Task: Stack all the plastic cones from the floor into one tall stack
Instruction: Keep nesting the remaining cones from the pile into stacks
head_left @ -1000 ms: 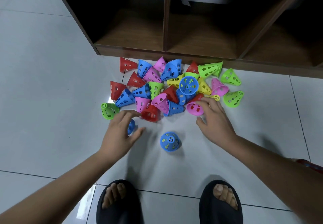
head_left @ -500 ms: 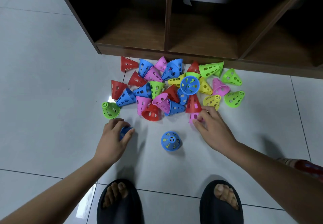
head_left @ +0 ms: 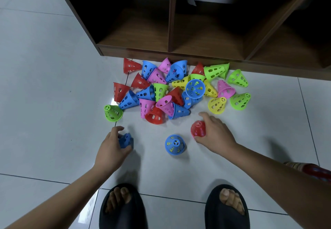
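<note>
A pile of several perforated plastic cones (head_left: 161,89) in red, blue, pink, green and yellow lies on the white floor before a shelf. One blue cone (head_left: 174,145) stands upright by itself between my hands, with yellow showing through its holes. My left hand (head_left: 112,148) grips a small blue cone (head_left: 125,140) left of it. My right hand (head_left: 215,135) holds a red cone (head_left: 198,129), with a sliver of pink at its lower edge, just right of the standing blue cone.
A dark wooden shelf unit (head_left: 197,37) with open compartments stands right behind the pile. My two feet in black slippers (head_left: 123,209) are at the bottom of the view. White tiled floor (head_left: 44,94) spreads to the left.
Both hands pulled back from the pile toward me. The left hand lifted the blue cone off the floor. The right hand drew a red cone out of the pile along with the pink one.
</note>
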